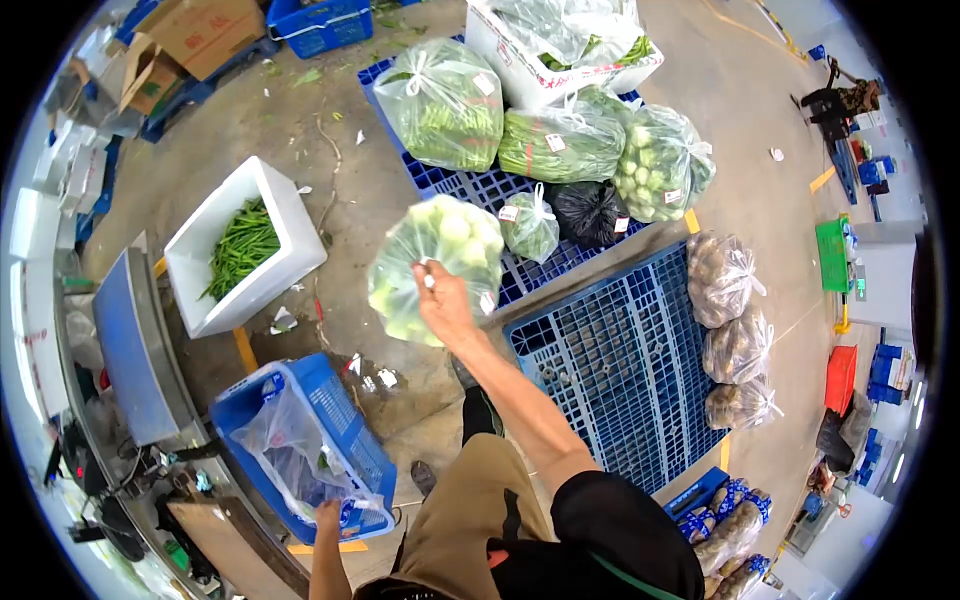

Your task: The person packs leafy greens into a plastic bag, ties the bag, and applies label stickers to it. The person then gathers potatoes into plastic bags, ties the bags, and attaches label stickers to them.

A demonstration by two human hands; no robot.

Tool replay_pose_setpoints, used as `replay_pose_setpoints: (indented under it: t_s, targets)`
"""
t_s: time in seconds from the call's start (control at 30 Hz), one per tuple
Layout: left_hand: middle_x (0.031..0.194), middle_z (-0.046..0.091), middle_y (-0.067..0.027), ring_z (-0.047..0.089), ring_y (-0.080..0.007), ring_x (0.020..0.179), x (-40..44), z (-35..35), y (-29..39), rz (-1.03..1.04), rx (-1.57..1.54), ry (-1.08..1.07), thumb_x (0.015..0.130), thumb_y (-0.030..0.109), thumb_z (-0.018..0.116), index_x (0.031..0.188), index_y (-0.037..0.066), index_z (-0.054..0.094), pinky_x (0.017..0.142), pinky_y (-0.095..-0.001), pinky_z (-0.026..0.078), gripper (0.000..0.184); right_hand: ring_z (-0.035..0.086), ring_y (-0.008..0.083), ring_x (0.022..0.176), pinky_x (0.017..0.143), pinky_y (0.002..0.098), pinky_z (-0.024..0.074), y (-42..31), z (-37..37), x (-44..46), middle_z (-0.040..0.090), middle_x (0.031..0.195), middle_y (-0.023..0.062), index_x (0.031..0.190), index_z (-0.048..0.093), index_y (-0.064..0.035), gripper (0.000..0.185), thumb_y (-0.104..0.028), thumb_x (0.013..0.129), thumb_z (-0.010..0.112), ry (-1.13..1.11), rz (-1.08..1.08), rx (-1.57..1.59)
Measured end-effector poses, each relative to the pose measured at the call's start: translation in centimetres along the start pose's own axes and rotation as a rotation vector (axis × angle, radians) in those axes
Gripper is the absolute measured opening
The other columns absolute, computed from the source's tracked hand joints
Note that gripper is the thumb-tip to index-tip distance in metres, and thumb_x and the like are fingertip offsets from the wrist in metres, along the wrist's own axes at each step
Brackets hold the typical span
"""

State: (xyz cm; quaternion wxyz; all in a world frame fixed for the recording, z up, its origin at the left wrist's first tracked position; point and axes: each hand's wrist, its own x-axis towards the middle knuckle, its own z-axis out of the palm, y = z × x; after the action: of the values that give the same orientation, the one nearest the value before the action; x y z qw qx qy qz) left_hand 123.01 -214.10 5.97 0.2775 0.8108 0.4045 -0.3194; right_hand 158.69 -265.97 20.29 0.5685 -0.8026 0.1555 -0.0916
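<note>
One bag (450, 238) is mid-frame, neck (430, 281) in your right hand (443, 302), likely for easy lifting; lower left, your left hand (328, 516) grips the crate (345, 430), perhaps steadying it.

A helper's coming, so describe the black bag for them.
Find the blue pallet bearing a white box of greens. Along its near edge, right of the small clear bag, sits the black bag: the opaque one among see-through neighbours.

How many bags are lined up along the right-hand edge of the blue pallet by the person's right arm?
3: top bag at the far corner of the blue pallet, middle bag just below it in the picture, bottom bag below that.
</note>
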Motion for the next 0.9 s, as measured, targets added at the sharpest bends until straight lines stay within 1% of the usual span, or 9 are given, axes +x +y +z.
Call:
replay_pose_setpoints:
  t_s: [0.1, 0.23, 0.3, 0.4, 0.53, 0.67, 0.7, 0.83, 0.9]
  targets:
    - [0.085, 0.062, -0.0061, 0.059, -0.0163, 0.081, -7.3, 2.5, 16.5, -0.162, -0.056, -0.212, 0.084, 0.028, 0.060, 0.102, -0.001, 0.063, 0.068, -0.0291, 0.047, 0.035, 0.054, 0.0329, 0.046, 0.045, 0.0404, 0.0364, -0.6, -0.3, 7.8, 0.052, 0.057, 0.0225, 0.091, 0.054, 0.0045, 0.016, -0.010, 0.092, 0.049, 0.044, 0.012, 0.101]
    - [0.096, 0.061, -0.0077, 0.058, -0.0172, 0.086, -7.1, 7.1, 28.0, 0.064, -0.166, -0.372, 0.089, 0.025, 0.055, 0.111, -0.002, 0.058, 0.072, -0.0311, 0.046, 0.034, 0.054, 0.0331, 0.046, 0.045, 0.0409, 0.0368, -0.2, -1.1, 15.9, 0.053, 0.057, 0.0213, 0.088, 0.054, 0.0041, 0.014, -0.009, 0.091, 0.050, 0.252, -0.075, 0.241]
    - [0.092, 0.062, -0.0065, 0.060, -0.0150, 0.085, -8.7, 8.6, 33.8, 0.151, -0.255, -0.406, 0.090, 0.021, 0.055, 0.108, 0.000, 0.060, 0.072, -0.0278, 0.046, 0.029, 0.049, 0.0192, 0.046, 0.044, 0.0340, 0.0351, 0.0, -0.7, 18.6, 0.054, 0.058, 0.0133, 0.091, 0.058, 0.0023, 0.018, -0.014, 0.093, 0.050, 0.359, -0.143, 0.304]
    - [0.096, 0.062, -0.0069, 0.060, -0.0160, 0.087, -8.9, 10.4, 34.9, 0.217, -0.246, -0.534, 0.091, 0.020, 0.055, 0.110, -0.002, 0.058, 0.074, -0.0288, 0.047, 0.029, 0.045, 0.0115, 0.046, 0.042, 0.0295, 0.0340, 0.0, -0.2, 21.3, 0.053, 0.059, 0.0082, 0.092, 0.058, 0.0018, 0.018, -0.014, 0.094, 0.050, 0.445, -0.249, 0.349]
    - [0.095, 0.062, -0.0084, 0.061, -0.0182, 0.088, -9.1, 11.9, 32.2, 0.000, -0.273, -0.595, 0.091, 0.021, 0.055, 0.110, -0.004, 0.057, 0.073, -0.0288, 0.048, 0.031, 0.043, 0.0100, 0.045, 0.041, 0.0278, 0.0330, 1.2, 0.0, 24.1, 0.050, 0.057, 0.0076, 0.090, 0.054, 0.0024, 0.013, -0.009, 0.094, 0.050, 0.512, -0.427, 0.314]
    - [0.090, 0.062, -0.0095, 0.062, -0.0182, 0.079, -7.8, 12.2, 25.9, -0.338, -0.325, -0.553, 0.090, 0.020, 0.056, 0.110, -0.003, 0.054, 0.067, -0.0283, 0.049, 0.031, 0.050, 0.0278, 0.049, 0.047, 0.0362, 0.0384, 6.2, 1.3, 27.2, 0.053, 0.062, 0.0163, 0.089, 0.052, 0.0035, 0.010, -0.007, 0.091, 0.051, 0.533, -0.466, 0.151]
    - [0.087, 0.061, -0.0093, 0.061, -0.0173, 0.075, -7.6, 12.3, 24.8, -0.394, -0.272, -0.509, 0.090, 0.020, 0.056, 0.109, -0.003, 0.054, 0.065, -0.0286, 0.049, 0.030, 0.053, 0.0384, 0.058, 0.053, 0.0422, 0.0414, 7.8, 1.6, 27.5, 0.055, 0.067, 0.0208, 0.087, 0.052, 0.0035, 0.008, -0.005, 0.089, 0.052, 0.495, -0.388, 0.117]
    - [0.086, 0.062, -0.0101, 0.062, -0.0176, 0.076, -7.6, 12.0, 23.7, -0.399, -0.255, -0.522, 0.090, 0.021, 0.056, 0.108, -0.002, 0.054, 0.065, -0.0287, 0.049, 0.030, 0.058, 0.0417, 0.079, 0.067, 0.0462, 0.0462, 20.9, 4.9, 26.3, 0.060, 0.083, 0.0250, 0.093, 0.056, 0.0039, 0.014, -0.006, 0.084, 0.055, 0.210, -0.095, -0.178]
    - [0.089, 0.063, -0.0104, 0.062, -0.0190, 0.079, -7.3, 12.7, 22.7, -0.342, -0.290, -0.550, 0.091, 0.028, 0.056, 0.108, -0.002, 0.056, 0.067, -0.0293, 0.050, 0.034, 0.061, 0.0358, 0.082, 0.078, 0.0398, 0.0498, 27.9, 5.0, 23.5, 0.064, 0.091, 0.0206, 0.106, 0.058, 0.0026, 0.026, -0.006, 0.081, 0.055, 0.209, -0.334, -0.420]
